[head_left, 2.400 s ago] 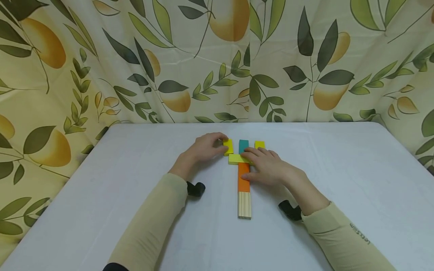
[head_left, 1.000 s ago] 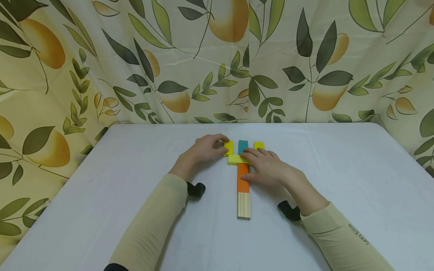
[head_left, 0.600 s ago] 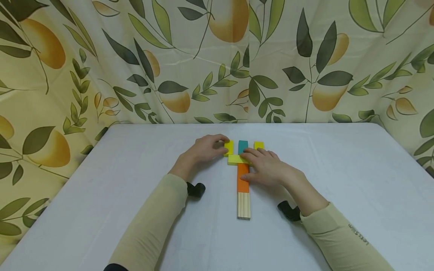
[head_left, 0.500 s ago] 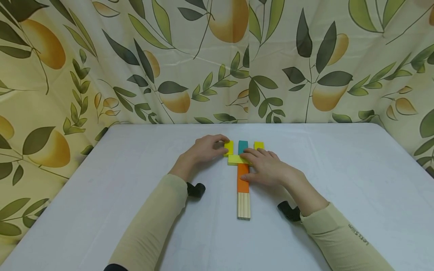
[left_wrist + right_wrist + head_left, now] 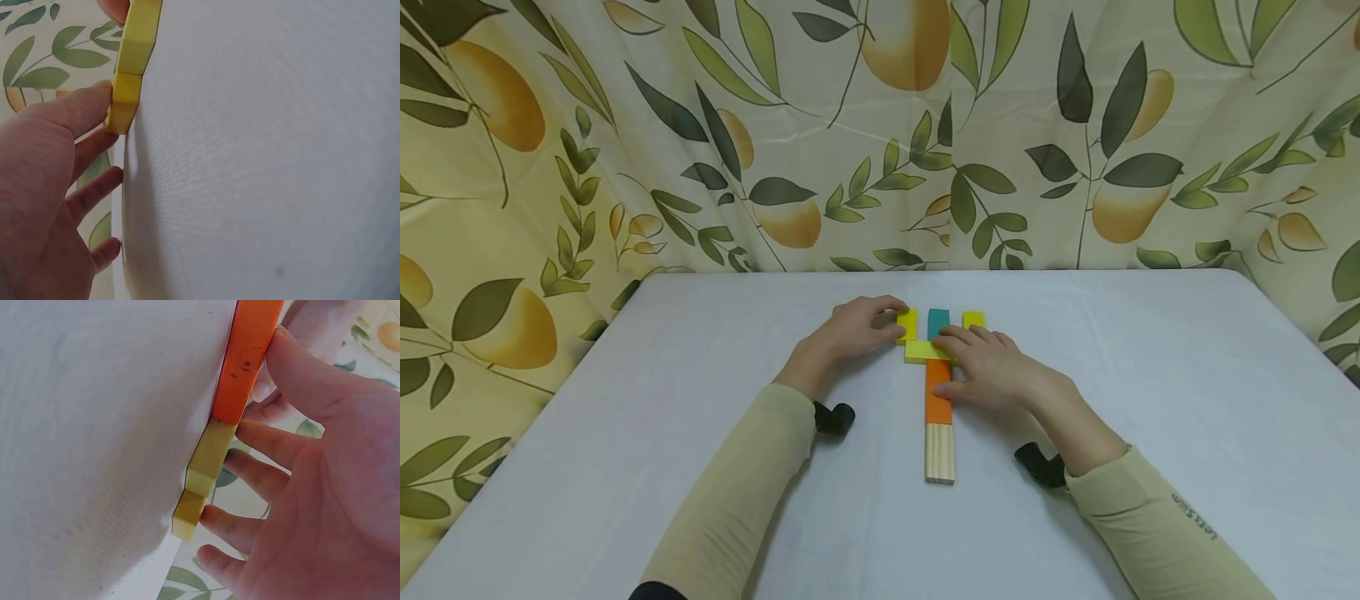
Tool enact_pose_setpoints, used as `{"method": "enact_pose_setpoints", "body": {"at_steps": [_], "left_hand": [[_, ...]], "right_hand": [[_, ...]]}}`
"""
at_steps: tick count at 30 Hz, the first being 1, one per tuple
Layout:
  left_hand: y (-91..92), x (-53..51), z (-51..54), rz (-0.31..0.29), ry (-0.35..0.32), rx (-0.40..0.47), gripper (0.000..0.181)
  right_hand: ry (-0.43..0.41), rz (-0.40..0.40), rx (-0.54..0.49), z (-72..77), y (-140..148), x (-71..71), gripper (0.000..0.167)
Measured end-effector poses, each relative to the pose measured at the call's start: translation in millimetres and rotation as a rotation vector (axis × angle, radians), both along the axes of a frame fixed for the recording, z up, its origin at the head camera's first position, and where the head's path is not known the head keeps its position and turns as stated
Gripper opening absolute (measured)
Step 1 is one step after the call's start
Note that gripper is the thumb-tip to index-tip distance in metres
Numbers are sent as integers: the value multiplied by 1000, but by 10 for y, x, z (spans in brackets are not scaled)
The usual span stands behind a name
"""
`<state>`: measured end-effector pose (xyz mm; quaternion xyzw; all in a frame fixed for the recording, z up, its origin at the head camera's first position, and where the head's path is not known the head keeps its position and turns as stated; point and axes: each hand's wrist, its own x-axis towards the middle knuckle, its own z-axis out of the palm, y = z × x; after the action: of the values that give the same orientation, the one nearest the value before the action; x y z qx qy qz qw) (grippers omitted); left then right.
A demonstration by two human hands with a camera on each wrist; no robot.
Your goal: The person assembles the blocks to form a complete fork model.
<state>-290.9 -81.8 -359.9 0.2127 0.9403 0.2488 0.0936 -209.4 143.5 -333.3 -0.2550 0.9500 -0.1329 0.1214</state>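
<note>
In the head view, several flat coloured blocks lie together on the white table. My left hand [image 5: 863,325] pinches the left yellow block [image 5: 907,327] between thumb and index finger; in the left wrist view its other fingers are spread. My right hand [image 5: 988,367] rests spread over the blocks. Its thumb touches the orange block [image 5: 937,404], and other fingertips touch the lime crosswise block [image 5: 917,352] and the right yellow block [image 5: 973,319]. A teal block [image 5: 937,322] stands out between the two yellow ones. The right hand hides the lime block's right end.
A pale, grooved wooden block [image 5: 939,454] adjoins the orange block's near end. The white-covered table [image 5: 662,433] extends around the blocks. Behind it hangs a curtain [image 5: 880,142] with a leaf and fruit print. Dark wrist cameras [image 5: 834,419] jut out from the sleeves.
The left yellow block has shifted very slightly to the right with the left hand since the oldest frame. The right hand and other blocks stay put; the head view wobbles a little.
</note>
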Motion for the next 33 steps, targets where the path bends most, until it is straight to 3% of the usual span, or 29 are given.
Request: {"method": "enact_pose_setpoints", "body": {"at_steps": [11,18,25,33], "left_hand": [[-54,33,-24,14,-6,36,42],[-140,96,-15,10,57,39,44],[-224,228,48,45,98,26,43],[-279,452,142,51,194,35,43]], "right_hand": [[-12,10,-8,-18,-23,-12,69],[-16,15,-9,-16,-52,-47,69],[-13,-9,-30,40,-3,-85,71],[24,-52,-120,285,320,-32,67]]}}
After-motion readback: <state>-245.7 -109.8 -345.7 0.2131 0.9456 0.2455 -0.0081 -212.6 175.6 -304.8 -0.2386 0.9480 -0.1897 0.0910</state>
